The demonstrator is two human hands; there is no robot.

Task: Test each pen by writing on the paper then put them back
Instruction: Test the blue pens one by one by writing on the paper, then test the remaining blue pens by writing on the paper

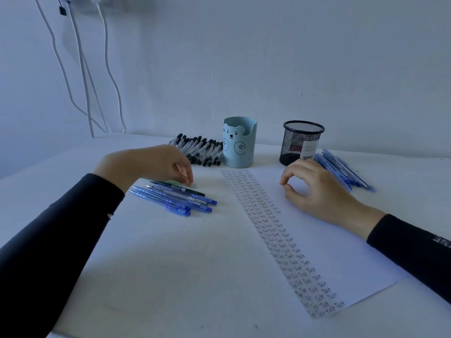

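L hand [156, 164] hangs over the table w/ fingers curled down, tips at the far edge of a cluster of blue pens [175, 198] that lies just below the fingertips, toward the person. A small pale green item sits right at the tips; can't tell if the fingers pinch anything. R hand [314, 189] rests on the paper [329, 252], thumb & index bent toward each other in a loose ring, nothing held. Columns of "Test" run just left of it. Mesh cup [301, 142] stands just beyond R knuckles, loose blue pens [341, 169] to R hand's right. Bear cup [239, 145] stands between the hands, farther back. Black-capped pens [200, 150] lie just beyond L fingertips.
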